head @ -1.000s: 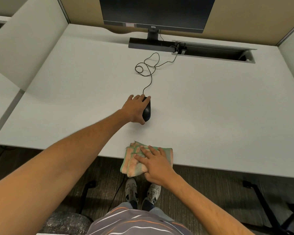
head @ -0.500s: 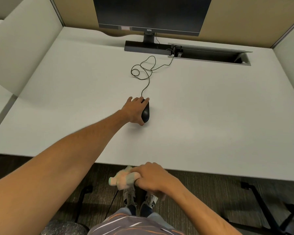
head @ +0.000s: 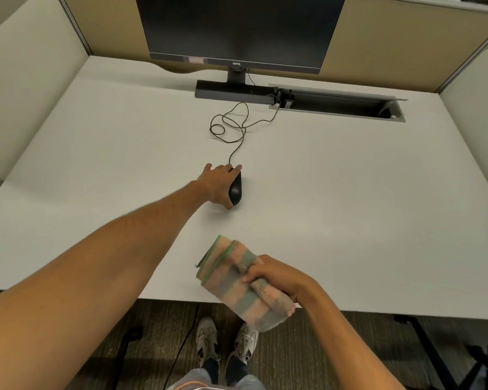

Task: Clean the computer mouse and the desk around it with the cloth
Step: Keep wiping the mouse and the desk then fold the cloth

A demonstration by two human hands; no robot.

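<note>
A black wired computer mouse (head: 235,190) lies near the middle of the white desk (head: 350,206). My left hand (head: 219,184) rests over its left side, fingers along the top and thumb at its near end. My right hand (head: 279,278) grips a folded cloth (head: 237,282) with pink and grey-green stripes, held over the desk's front edge, below and slightly right of the mouse. The mouse cable (head: 231,125) runs in loose loops toward the back.
A dark monitor (head: 237,32) on a flat black base (head: 231,91) stands at the back. An open cable tray slot (head: 338,104) is cut into the desk at the back right. Partition walls enclose the left, right and rear. My feet and chair legs show below the desk edge.
My right hand gathered the cloth off the desk's front edge, dropped it briefly below the edge, then brought it up over the desk. My left hand stayed on the mouse.
</note>
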